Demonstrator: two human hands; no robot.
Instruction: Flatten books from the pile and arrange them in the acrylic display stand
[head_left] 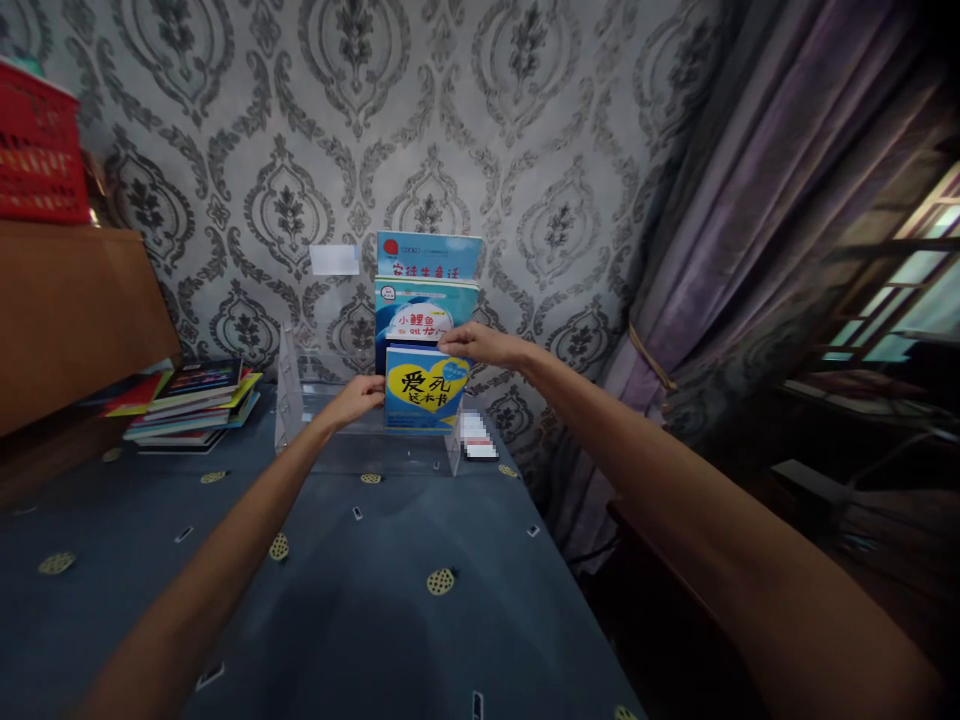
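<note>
A blue book with a yellow heart on its cover stands upright at the front of a clear tiered rack. My right hand pinches its top right corner. At its left edge, my left hand has its fingers closed against the book's side. Behind it, on higher tiers, stand a teal book with a white bubble title and a light blue book with red lettering. The rack's left half shows no books, only a white label card at the top.
A stack of books and magazines lies left of the rack. A brown cabinet carries a red basket. Right of the rack lies a pixelated flat object. The blue tablecloth ends near a purple curtain.
</note>
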